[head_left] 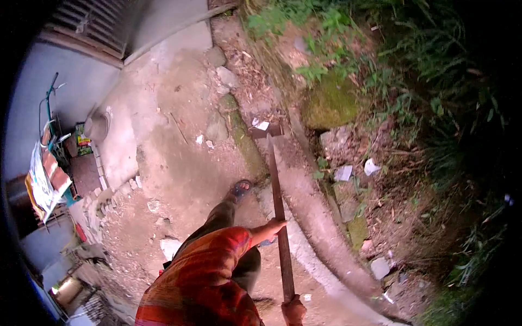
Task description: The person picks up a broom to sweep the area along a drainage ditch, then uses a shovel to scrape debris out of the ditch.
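Note:
A long-handled hoe runs down the middle of the view, its wooden handle (280,206) slanting from top to bottom. Wrapped round the handle about halfway is my left hand (270,230), reaching out from an orange-red sleeve. Near the lower end, my right hand (293,311) grips the same handle. At the far end the hoe's blade (266,132) lies low in a narrow drain channel (321,228). A crumpled white scrap (262,125) rests at the blade, with dry debris beyond it. One sandalled foot (241,188) stands beside the channel.
A mossy stone edge (242,136) borders the channel on the left. To the right rises a bank with a mossy rock (331,100), plants and paper scraps (343,173). A wall (76,76) and piled belongings (51,174) stand at the left.

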The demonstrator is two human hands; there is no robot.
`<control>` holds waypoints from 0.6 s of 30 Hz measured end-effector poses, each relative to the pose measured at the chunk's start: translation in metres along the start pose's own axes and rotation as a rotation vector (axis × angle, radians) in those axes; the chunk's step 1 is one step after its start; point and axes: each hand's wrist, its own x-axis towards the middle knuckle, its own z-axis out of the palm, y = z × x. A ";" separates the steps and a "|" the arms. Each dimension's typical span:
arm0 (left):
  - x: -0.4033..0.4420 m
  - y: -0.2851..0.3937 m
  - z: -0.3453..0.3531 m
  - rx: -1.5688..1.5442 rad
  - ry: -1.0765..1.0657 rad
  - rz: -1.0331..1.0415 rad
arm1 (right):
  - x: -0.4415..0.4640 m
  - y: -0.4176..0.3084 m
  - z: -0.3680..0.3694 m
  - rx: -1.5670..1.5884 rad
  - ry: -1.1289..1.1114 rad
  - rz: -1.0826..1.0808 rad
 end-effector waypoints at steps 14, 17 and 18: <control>-0.076 0.021 -0.060 0.160 -0.010 -0.023 | -0.046 -0.082 -0.021 -0.001 -0.028 -0.084; -0.011 -0.038 -0.088 0.119 -0.334 -0.004 | -0.043 -0.082 -0.015 -0.021 -0.055 -0.044; -0.022 -0.032 -0.093 0.124 -0.338 0.000 | -0.039 -0.076 -0.008 0.001 -0.042 -0.083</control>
